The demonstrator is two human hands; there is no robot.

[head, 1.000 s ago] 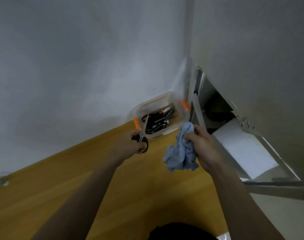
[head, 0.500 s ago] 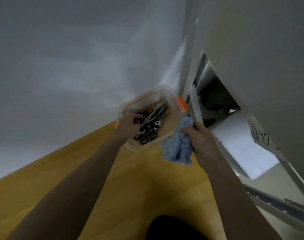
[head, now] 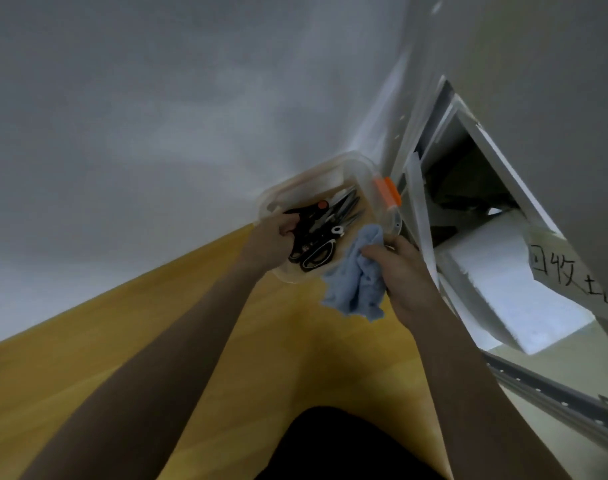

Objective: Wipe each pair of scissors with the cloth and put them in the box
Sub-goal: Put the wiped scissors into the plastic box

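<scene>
A clear plastic box (head: 364,167) with an orange clip (head: 386,196) stands at the table's far corner against the wall. Several scissors (head: 318,253) with black handles lie inside it, blades pointing to the far right. My left hand (head: 272,239) reaches into the box's left side, its fingers curled round the black handle of one pair of scissors (head: 300,216). My right hand (head: 407,276) grips a crumpled light-blue cloth (head: 356,282) just in front of the box's right corner; the cloth hangs above the table.
The wooden table (head: 191,341) runs from the box toward me. A grey wall lies behind it. To the right are a metal frame (head: 416,216), a white foam sheet (head: 503,292) and a handwritten paper label (head: 569,275). A dark shape (head: 333,445) lies at the bottom.
My left hand carried the scissors from in front of the box into it. My right hand with the cloth stayed near the box's right corner. The view moved closer.
</scene>
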